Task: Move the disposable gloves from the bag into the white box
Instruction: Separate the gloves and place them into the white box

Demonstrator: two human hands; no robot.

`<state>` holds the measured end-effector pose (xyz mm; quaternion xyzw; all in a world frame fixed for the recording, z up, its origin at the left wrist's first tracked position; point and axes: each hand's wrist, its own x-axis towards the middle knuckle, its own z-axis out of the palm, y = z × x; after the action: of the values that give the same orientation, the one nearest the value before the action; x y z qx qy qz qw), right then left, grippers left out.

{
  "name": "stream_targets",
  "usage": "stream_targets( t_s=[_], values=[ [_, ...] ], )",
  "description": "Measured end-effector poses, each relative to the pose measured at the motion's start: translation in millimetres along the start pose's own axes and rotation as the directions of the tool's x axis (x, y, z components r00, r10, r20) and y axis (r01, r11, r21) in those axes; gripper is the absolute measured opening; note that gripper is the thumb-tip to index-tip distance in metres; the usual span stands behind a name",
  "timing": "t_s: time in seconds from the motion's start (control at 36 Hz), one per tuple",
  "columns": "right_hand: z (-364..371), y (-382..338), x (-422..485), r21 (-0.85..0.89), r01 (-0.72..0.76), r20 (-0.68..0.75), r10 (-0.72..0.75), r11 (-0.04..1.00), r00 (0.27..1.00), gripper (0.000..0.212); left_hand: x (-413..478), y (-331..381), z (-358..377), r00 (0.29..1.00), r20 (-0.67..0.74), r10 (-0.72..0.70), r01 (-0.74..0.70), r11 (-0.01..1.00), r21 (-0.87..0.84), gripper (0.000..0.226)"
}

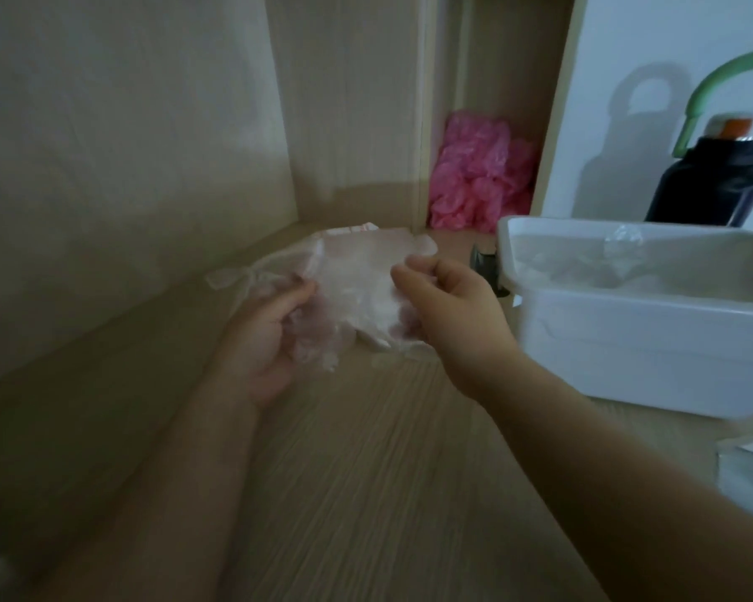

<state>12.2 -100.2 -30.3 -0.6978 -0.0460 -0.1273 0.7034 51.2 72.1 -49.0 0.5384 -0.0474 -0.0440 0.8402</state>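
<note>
A thin clear plastic bag (357,271) of disposable gloves lies on the wooden desk near the back corner. My left hand (266,336) grips its lower left side, crumpling the film. My right hand (444,310) pinches the bag's right part, fingers closed on the plastic. The white box (627,341) stands open just right of my right hand. Some clear gloves (622,254) lie inside it against the far wall.
A pile of pink plastic (479,171) fills the narrow shelf gap behind the bag. A black bottle (709,184) with a green handle stands behind the box. A small dark object (485,265) sits by the box's left wall. Wooden panels close off the left.
</note>
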Motion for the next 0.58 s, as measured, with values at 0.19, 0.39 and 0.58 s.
stream_targets(
  t_s=[0.19,0.39,0.58],
  values=[
    [-12,-40,-2,-0.135,-0.054,-0.161,0.032,0.989,0.986,0.020,-20,11,38,0.995,0.104,0.009,-0.029,0.982,0.187,0.020],
    [-44,-70,1,-0.118,0.009,-0.396,-0.055,0.993,0.917,0.022,-17,29,57,0.993,0.112,0.042,-0.064,0.977,0.202,0.020],
    [-81,-98,7,-0.159,0.029,-0.502,-0.106,0.987,0.858,0.027,10,42,68,0.965,-0.167,0.201,-0.136,0.931,0.339,0.046]
  ],
)
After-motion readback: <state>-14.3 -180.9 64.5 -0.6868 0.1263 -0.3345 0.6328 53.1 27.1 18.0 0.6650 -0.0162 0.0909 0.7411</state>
